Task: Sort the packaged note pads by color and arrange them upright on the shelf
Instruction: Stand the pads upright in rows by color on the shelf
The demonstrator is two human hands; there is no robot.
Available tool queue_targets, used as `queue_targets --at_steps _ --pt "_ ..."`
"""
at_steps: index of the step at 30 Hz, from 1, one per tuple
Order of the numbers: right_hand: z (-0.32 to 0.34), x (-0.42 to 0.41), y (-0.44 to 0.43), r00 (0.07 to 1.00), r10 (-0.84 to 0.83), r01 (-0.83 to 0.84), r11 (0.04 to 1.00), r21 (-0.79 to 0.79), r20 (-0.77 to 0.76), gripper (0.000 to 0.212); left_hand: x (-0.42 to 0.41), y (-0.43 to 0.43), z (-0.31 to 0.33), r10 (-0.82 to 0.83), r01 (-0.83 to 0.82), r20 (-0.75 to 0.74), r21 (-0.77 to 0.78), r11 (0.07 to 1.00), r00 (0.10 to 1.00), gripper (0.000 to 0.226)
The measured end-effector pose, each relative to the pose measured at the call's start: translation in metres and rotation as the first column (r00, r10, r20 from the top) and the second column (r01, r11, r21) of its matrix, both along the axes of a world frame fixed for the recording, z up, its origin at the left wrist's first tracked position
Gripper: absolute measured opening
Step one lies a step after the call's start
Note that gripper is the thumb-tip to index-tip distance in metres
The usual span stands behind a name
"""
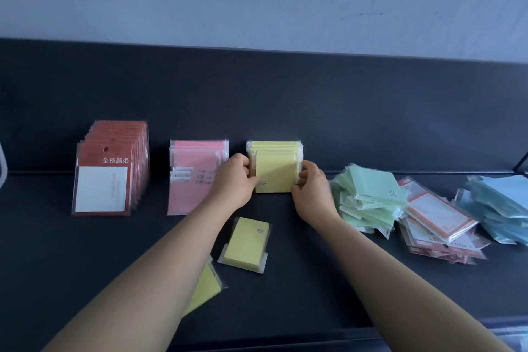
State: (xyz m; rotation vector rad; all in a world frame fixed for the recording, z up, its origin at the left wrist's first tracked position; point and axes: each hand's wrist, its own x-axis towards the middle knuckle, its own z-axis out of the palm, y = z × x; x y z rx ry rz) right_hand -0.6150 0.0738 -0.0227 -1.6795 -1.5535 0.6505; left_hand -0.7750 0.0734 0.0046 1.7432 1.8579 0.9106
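At frame centre, the upright yellow pad (pixel 275 174) was pinched by fingers (pixel 244 163) of the left hand (pixel 237 178) and right hand (pixel 311 190).

Head camera looks forward and down, close over the dark shelf (pixel 285 123).

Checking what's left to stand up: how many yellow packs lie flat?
2: one yellow pack before the upright yellow row, a second yellow pack partly under the left forearm; more may hide there.
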Motion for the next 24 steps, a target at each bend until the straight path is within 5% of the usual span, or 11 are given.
queue_targets --at_steps 4,9,15,20,24 --pt "0.013 0.005 -0.027 0.978 0.118 -0.114 0.993 -0.033 0.174 0.056 -0.023 -0.033 0.023 -0.065 0.064 -0.046 -0.015 0.998 0.997 0.047" --pt "0.014 0.000 -0.057 0.904 0.376 -0.327 0.915 -0.237 0.205 0.064 -0.047 -0.090 0.030 -0.216 0.136 -0.256 -0.298 0.945 0.942 0.062" --pt "0.012 -0.013 -0.077 0.861 0.452 -0.399 0.884 -0.243 0.233 0.035 -0.042 -0.113 0.013 -0.299 0.182 -0.299 -0.362 0.914 0.906 0.053" --pt "0.011 -0.006 -0.083 0.945 0.318 -0.326 0.935 -0.139 -0.075 0.030 -0.040 -0.111 -0.002 -0.330 0.291 -0.154 -0.231 0.928 0.931 0.056" --pt "0.011 -0.001 -0.080 0.870 0.218 -0.277 0.958 -0.072 -0.442 0.029 -0.031 -0.098 -0.005 -0.235 0.231 -0.010 -0.155 0.961 0.972 0.058"
